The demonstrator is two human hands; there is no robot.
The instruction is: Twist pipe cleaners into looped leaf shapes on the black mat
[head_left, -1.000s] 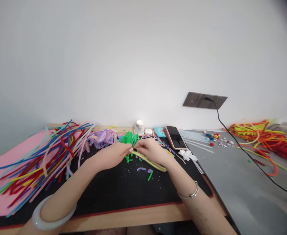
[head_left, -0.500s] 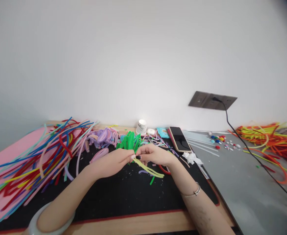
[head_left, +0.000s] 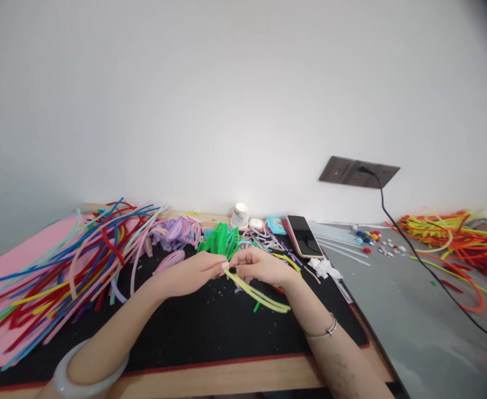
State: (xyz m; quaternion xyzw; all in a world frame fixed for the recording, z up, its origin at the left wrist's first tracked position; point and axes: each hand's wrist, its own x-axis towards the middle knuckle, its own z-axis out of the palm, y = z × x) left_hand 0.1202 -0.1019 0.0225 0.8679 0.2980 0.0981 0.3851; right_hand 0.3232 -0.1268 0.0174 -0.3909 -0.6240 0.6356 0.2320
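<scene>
Pale yellow pipe cleaners point(head_left: 260, 295) are pinched at one end between my two hands, and their free ends trail to the right over the black mat point(head_left: 218, 332). My left hand point(head_left: 201, 272) has thumb and fingers closed on that end. Touching it from the right, my right hand point(head_left: 257, 266) also pinches there, its fingers curled. Right behind the fingertips lies a bundle of green pipe cleaners point(head_left: 221, 240). A yellow strip point(head_left: 290, 260) shows just behind my right hand.
Coloured pipe cleaners point(head_left: 97, 255) heap on pink sheets at left. Purple coils point(head_left: 177, 231), a white cup point(head_left: 240, 215) and a phone point(head_left: 304, 236) line the back. Right are pompoms point(head_left: 368, 236), a black cable point(head_left: 426, 263) and orange-yellow pipe cleaners point(head_left: 455, 235).
The free ends of the pale yellow pipe cleaners reach farther right and slightly nearer. A yellow strip now shows behind my right hand. Both hands stay pinched together in nearly the same place.
</scene>
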